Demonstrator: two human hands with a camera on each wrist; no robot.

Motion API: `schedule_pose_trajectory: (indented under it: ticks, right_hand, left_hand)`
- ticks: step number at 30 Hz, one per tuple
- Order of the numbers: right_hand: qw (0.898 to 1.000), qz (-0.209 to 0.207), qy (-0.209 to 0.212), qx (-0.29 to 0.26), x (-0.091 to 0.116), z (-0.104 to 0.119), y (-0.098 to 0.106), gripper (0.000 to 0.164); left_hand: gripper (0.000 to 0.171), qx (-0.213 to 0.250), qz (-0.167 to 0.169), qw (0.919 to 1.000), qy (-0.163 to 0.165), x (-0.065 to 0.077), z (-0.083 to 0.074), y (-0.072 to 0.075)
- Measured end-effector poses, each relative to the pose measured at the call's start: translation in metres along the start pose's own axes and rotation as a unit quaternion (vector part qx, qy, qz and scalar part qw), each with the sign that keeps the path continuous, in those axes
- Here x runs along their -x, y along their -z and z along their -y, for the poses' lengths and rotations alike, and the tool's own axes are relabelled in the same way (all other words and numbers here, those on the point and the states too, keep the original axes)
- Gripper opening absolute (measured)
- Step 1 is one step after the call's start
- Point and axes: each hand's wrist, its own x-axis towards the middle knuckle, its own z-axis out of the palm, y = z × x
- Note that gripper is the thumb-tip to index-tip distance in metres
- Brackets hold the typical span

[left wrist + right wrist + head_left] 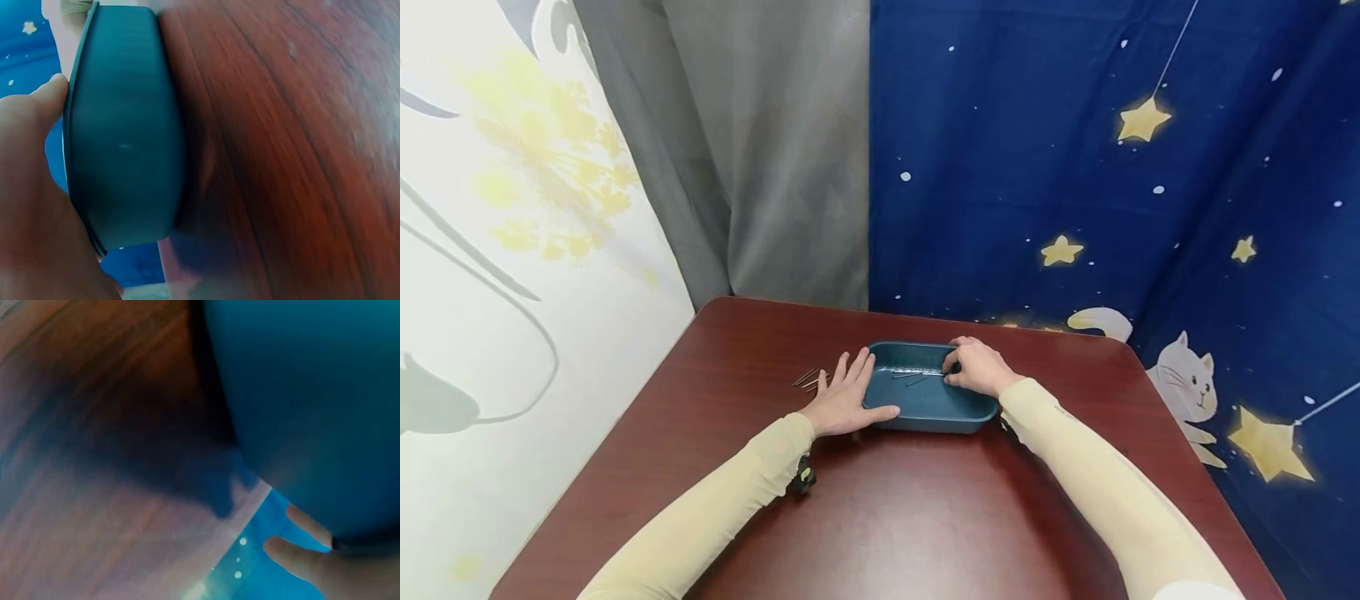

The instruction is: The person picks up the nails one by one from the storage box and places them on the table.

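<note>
A dark teal tray point(940, 423) stands on the table. My left hand point(844, 402) is spread over its left end, with fingers straight and the thumb lying along the near rim. Inside the tray, toward its right end, my right hand point(979, 367) reaches down with bent fingers. A small dark object point(954, 367) shows between its thumb and fingers; its kind is unclear. Several thin dark rods, perhaps nails point(916, 381), lie on the tray floor beside that hand. More thin metal rods point(807, 378) lie on the table just left of my left hand, which partly hides them.
The reddish-brown wooden table point(895, 517) reaches back to a grey curtain point(797, 158) and a blue star-patterned curtain point(1000, 183). A pale patterned wall or cloth point(512, 333) borders the left side. The tray's outer wall point(125, 137) fills much of the left wrist view.
</note>
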Motion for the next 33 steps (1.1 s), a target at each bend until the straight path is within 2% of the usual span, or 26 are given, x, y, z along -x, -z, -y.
schedule_pose_trajectory:
  ticks: [6, 9, 13, 17, 21, 25, 29, 33]
  right_hand:
    - [0.999, -0.031, -0.024, 0.000, -0.002, -0.005, -0.004, 0.005]
    - [0.999, -0.049, -0.019, 0.007, -0.003, -0.007, -0.004, 0.010]
    - [0.999, -0.046, -0.001, 0.016, -0.005, -0.006, -0.007, 0.016]
    - [0.999, -0.045, 0.003, 0.023, -0.003, -0.004, -0.010, 0.019]
    - [0.999, -0.044, -0.008, 0.023, 0.000, -0.003, -0.012, 0.021]
    - [0.999, -0.037, -0.016, 0.016, 0.001, 0.000, -0.013, 0.020]
    - [0.999, -0.038, -0.021, 0.014, 0.001, 0.002, -0.014, 0.021]
    - [0.999, -0.040, -0.025, 0.015, 0.001, 0.000, -0.011, 0.022]
  left_hand:
    - [0.123, -0.001, 0.002, 1.0000, 0.009, -0.004, -0.010, 0.001]
    - [0.126, 0.001, -0.002, 0.9999, 0.014, -0.007, -0.016, 0.003]
    - [0.130, -0.013, 0.002, 0.9995, 0.028, -0.005, -0.018, 0.004]
    - [0.134, -0.002, 0.003, 0.9992, 0.040, -0.004, -0.019, 0.001]
    - [0.137, 0.022, 0.010, 0.9987, 0.045, -0.005, -0.021, 0.001]
    - [0.137, 0.026, 0.026, 0.9983, 0.046, -0.006, -0.019, 0.005]
    - [0.134, 0.020, 0.025, 0.9985, 0.044, -0.005, -0.020, 0.011]
    - [0.135, 0.019, 0.015, 0.9988, 0.043, -0.007, -0.024, 0.011]
